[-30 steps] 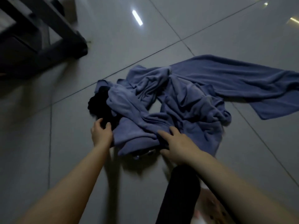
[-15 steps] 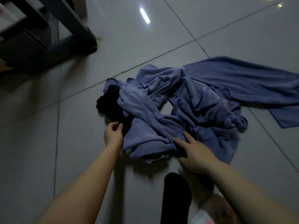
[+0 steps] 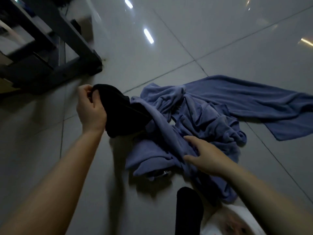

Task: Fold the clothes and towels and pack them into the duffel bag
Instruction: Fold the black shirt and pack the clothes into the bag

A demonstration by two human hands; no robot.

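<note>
A crumpled heap of blue-grey cloth [image 3: 199, 119] lies on the tiled floor, with one long flat part [image 3: 264, 102] stretching to the right. My left hand [image 3: 89, 109] grips a black garment [image 3: 123, 111] and holds it lifted at the heap's left edge, its lower end still tucked under the blue cloth. My right hand [image 3: 205, 155] rests on the near part of the heap, thumb and fingers closing on a blue fold. Something small and shiny [image 3: 162, 173] peeks from under the heap's near edge. No duffel bag is in view.
A dark metal furniture frame [image 3: 50, 53] stands at the upper left on the glossy grey tiles [image 3: 169, 48]. A black-socked foot [image 3: 188, 211] and a pale patterned garment [image 3: 233, 221] on my own body sit at the bottom edge.
My left hand took hold of the black garment and pulled it up and to the left, out from the heap. My right hand stayed on the blue cloth.
</note>
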